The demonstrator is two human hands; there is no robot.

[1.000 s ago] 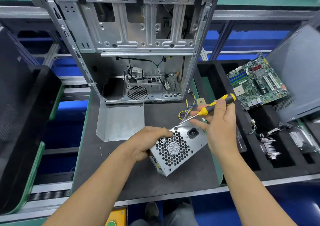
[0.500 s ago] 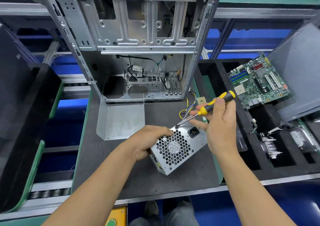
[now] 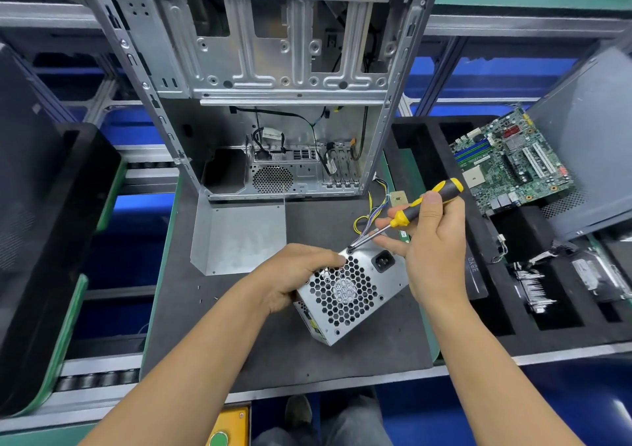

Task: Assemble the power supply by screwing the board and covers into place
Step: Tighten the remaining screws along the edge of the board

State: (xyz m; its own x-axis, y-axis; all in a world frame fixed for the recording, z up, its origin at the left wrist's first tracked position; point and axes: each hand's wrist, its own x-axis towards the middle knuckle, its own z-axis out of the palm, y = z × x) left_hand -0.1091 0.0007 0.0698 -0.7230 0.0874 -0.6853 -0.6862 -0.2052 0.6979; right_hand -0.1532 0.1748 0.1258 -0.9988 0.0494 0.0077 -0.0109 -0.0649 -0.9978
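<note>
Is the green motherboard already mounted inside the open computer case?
No, the motherboard lies in the black foam tray to the right of the computer case, whose interior shows only bare metal and cables.

One silver metal power supply box with a honeycomb fan grille [image 3: 349, 291] sits on the dark grey work mat [image 3: 273, 353], and one yellow-and-black-handled screwdriver [image 3: 419, 206] is at it, with two bare hands in view, one left hand [image 3: 290, 276] and one right hand [image 3: 434, 250]. One open silver metal computer case [image 3: 260, 79] stands at the mat's far edge, with one bent grey sheet-metal cover [image 3: 239, 237] before it. One green motherboard [image 3: 509, 161] lies in the black foam tray [image 3: 427, 151] off the mat's right edge.
</note>
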